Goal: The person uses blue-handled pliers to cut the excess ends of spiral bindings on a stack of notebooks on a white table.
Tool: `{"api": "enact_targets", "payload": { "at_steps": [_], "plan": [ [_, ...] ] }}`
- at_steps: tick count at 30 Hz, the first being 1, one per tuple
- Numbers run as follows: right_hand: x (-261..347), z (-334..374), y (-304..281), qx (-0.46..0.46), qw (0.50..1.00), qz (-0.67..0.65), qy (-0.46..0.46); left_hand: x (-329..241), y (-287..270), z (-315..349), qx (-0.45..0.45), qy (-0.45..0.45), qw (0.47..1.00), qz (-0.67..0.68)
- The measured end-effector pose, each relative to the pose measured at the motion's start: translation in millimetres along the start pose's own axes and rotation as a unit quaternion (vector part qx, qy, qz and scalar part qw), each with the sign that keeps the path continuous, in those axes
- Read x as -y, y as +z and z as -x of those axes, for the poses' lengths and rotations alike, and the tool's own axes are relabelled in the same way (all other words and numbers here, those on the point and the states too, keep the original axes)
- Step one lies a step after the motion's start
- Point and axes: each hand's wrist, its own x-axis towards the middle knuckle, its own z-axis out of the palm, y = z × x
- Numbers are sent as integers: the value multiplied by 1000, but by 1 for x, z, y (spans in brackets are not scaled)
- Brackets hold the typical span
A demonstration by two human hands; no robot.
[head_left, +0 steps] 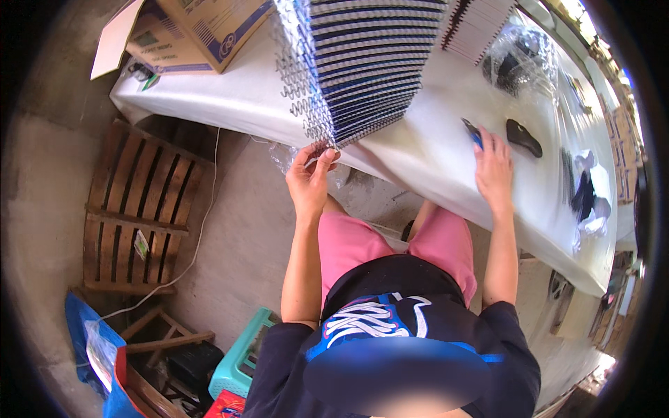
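Head view: a tall stack of wire-bound notebooks (376,70) stands on the bench (244,104), its lower corner at the front edge, with loose ends of wire coil (296,87) jutting from its left side. The left hand (313,174) is nearly closed at that corner, thumb and forefinger pinched together; whether a coil end sits between them cannot be told. The right hand (493,171) rests on the bench, fingers curled loosely over the blue-handled pliers (474,131), whose dark tip points away from the person. A stretch of white cover lies between the stack and this hand, and the bench's front edge runs slantwise past both wrists.

Just right of the pliers lies a black elongated object (524,138). Farther back are a clear plastic bag (533,52) with dark contents and another spiral notebook (477,31). Near the right end, dark coils (567,177) lie beside crumpled clear plastic with black pieces.

At the far left stands a cardboard box (188,38) printed in blue, one flap swung outward; its inside is hidden. Below, a slatted wooden pallet (136,209) leans beside a white cable (209,226). A teal plastic stool (240,359) and a blue bag (78,334) holding plastic-wrapped material fill the lower left, near a red printed package (226,405).
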Motion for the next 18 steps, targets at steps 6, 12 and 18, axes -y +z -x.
{"api": "enact_targets", "payload": {
  "at_steps": [6, 12, 18],
  "plan": [
    [124, 42, -23, 66, 958, -201, -193, -6, 7, -3, 16, -22, 1000, 13],
    [162, 46, 7, -33, 983, -68, -165, 0, 6, -1, 17, 23, 999, -16],
    [166, 37, 12, -42, 985, -64, -152, 5, 7, -4, 11, 13, 1000, 14]
  ]
}}
